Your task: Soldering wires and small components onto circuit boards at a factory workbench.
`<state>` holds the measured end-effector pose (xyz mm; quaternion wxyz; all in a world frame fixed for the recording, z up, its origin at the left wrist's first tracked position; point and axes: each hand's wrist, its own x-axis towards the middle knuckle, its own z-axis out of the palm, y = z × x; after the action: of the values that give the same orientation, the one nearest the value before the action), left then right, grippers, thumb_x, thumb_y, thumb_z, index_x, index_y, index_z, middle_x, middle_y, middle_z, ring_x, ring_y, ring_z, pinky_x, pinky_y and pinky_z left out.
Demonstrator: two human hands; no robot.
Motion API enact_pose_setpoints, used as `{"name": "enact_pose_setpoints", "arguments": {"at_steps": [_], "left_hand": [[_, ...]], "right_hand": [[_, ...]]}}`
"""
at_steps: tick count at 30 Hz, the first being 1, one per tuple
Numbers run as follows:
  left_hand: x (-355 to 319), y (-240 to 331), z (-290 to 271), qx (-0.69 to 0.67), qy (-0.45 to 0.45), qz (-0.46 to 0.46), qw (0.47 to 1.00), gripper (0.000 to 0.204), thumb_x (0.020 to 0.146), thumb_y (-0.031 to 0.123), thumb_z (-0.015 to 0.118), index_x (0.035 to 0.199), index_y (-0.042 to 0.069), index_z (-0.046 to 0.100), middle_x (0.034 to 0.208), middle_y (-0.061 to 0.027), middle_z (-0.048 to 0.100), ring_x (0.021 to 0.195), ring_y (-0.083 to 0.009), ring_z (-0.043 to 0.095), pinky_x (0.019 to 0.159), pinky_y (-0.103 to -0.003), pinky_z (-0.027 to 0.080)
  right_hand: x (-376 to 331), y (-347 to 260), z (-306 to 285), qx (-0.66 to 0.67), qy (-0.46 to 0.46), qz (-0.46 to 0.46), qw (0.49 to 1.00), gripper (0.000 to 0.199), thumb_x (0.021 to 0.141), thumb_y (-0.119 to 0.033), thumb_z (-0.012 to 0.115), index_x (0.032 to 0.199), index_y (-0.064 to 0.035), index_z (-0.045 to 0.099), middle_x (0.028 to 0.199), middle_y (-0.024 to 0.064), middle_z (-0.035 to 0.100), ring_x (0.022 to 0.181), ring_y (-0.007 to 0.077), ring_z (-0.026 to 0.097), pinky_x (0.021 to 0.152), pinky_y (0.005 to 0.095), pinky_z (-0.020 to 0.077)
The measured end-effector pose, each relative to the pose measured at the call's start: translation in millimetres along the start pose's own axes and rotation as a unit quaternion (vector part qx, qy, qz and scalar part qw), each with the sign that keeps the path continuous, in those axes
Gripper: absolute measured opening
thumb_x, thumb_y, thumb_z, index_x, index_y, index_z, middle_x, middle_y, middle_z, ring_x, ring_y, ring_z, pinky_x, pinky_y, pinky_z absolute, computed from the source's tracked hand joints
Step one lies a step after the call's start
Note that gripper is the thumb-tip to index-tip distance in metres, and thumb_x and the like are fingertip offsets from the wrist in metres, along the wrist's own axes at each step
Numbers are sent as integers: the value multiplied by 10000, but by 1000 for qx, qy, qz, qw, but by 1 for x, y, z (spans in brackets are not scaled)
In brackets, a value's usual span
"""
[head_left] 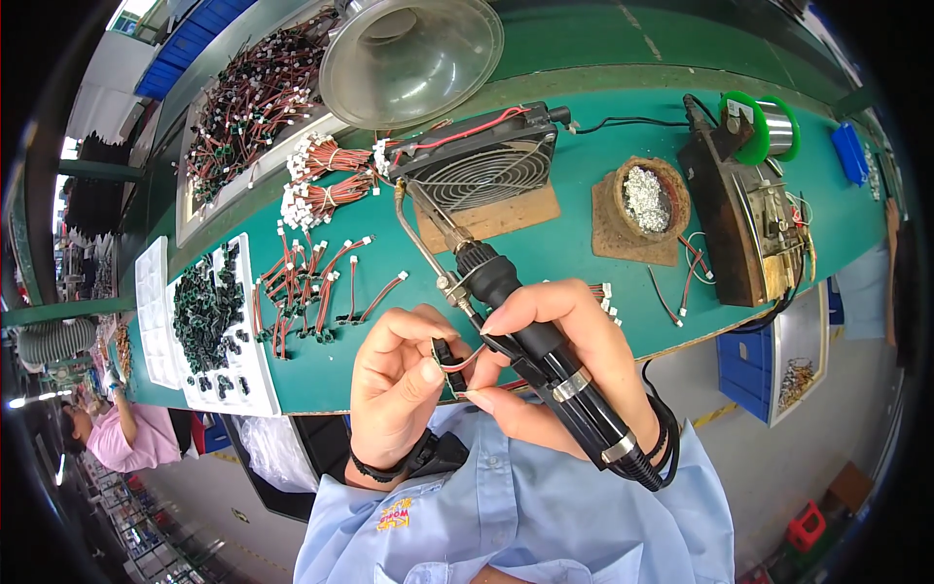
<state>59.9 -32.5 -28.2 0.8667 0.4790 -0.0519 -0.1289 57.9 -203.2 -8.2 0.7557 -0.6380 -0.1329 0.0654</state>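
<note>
My left hand (pixel 392 389) pinches a small black component (pixel 448 360) between thumb and fingers, just above the front edge of the bench. A short reddish wire (pixel 469 361) runs from that part toward my right fingertips. In my right hand (pixel 608 355) is a black soldering iron (pixel 496 277) with a metal solder feed tube (pixel 413 229) clamped along it. The iron's tip points up and away, toward the fan (pixel 477 170). My right thumb and a fingertip are close to the component; whether they grip the wire's end I cannot tell.
Left on the green bench (pixel 389 282) are a white tray (pixel 255 380) of small black-green parts and loose wired pieces (pixel 302 287). Bundled connector wires (pixel 326 180) lie behind. A round pot (pixel 671 200) of silvery bits, a solder spool (pixel 775 129) and a metal feeder box (pixel 725 209) stand right.
</note>
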Motion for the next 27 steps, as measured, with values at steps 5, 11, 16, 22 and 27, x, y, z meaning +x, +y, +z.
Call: {"name": "enact_pose_setpoints", "arguments": {"at_steps": [5, 11, 16, 22, 27], "left_hand": [[1, 1, -2, 0, -20, -3, 1000, 206, 849, 113, 597, 990, 3, 495, 945, -94, 520, 838, -156, 553, 754, -287, 432], [0, 1, -3, 2, -19, -6, 1000, 207, 849, 114, 597, 986, -1, 494, 946, -94, 516, 839, -159, 555, 751, -290, 434], [0, 0, -1, -11, -11, -7, 1000, 207, 848, 113, 597, 984, -3, 493, 938, -91, 513, 837, -158, 550, 756, -288, 429], [0, 1, -2, -14, -19, -14, 1000, 208, 848, 117, 598, 983, -2, 494, 936, -89, 513, 836, -153, 544, 758, -286, 424], [-2, 2, -4, -16, -20, -36, 999, 201, 849, 116, 596, 984, 7, 493, 937, -91, 514, 836, -153, 542, 756, -286, 423]], "right_hand": [[0, -1, -1, 3, -6, -5, 1000, 506, 678, 99, 673, 1081, -39, 400, 845, 71, 589, 793, 122, 621, 683, 237, 495], [0, -2, -2, 6, -8, 9, 1000, 508, 677, 102, 673, 1083, -38, 401, 850, 71, 587, 805, 128, 624, 697, 240, 492], [0, 0, 0, 15, -3, 7, 1000, 507, 678, 107, 669, 1083, -36, 400, 849, 72, 587, 804, 132, 625, 700, 243, 490], [0, -1, 0, 11, -5, 2, 1000, 503, 678, 111, 666, 1081, -34, 401, 847, 73, 587, 799, 127, 623, 692, 237, 483], [-1, -2, -1, 7, -9, 18, 1000, 491, 677, 107, 668, 1071, -35, 412, 821, 62, 599, 782, 107, 615, 681, 225, 470]]}}
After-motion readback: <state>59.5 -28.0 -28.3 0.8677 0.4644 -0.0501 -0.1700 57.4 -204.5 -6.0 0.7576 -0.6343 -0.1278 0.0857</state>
